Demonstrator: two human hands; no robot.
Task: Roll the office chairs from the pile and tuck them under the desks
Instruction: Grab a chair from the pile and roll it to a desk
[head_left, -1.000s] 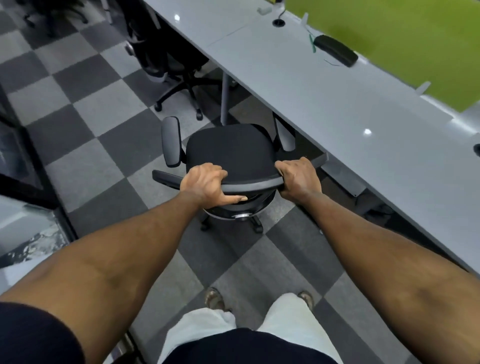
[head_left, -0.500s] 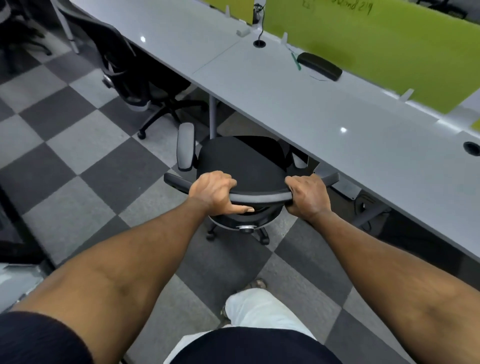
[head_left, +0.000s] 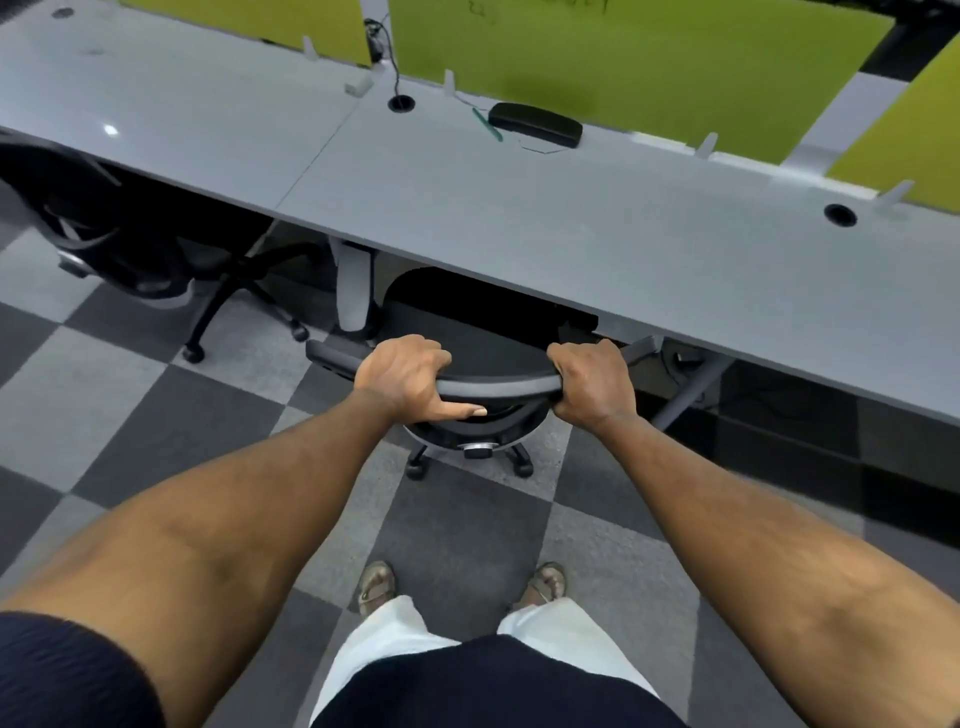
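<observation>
A black office chair (head_left: 467, 332) stands in front of me with most of its seat under the grey desk (head_left: 519, 208); its armrests are hidden beneath the desktop. My left hand (head_left: 402, 376) grips the top bar of the backrest on the left, thumb stretched along the bar. My right hand (head_left: 592, 382) grips the same bar on the right. The chair's castors (head_left: 415, 470) show on the carpet below my hands.
A second black chair (head_left: 119, 249) sits tucked under the neighbouring desk at left. A white desk leg (head_left: 353, 291) stands just left of my chair. Green divider panels (head_left: 623, 67) back the desk, which carries a black armrest pad (head_left: 535, 124). Checkered carpet lies around my feet.
The chair has rolled forward under the desk with both hands still on the backrest; its armrests and most of the seat went out of sight. I stepped closer and face the desk squarely.
</observation>
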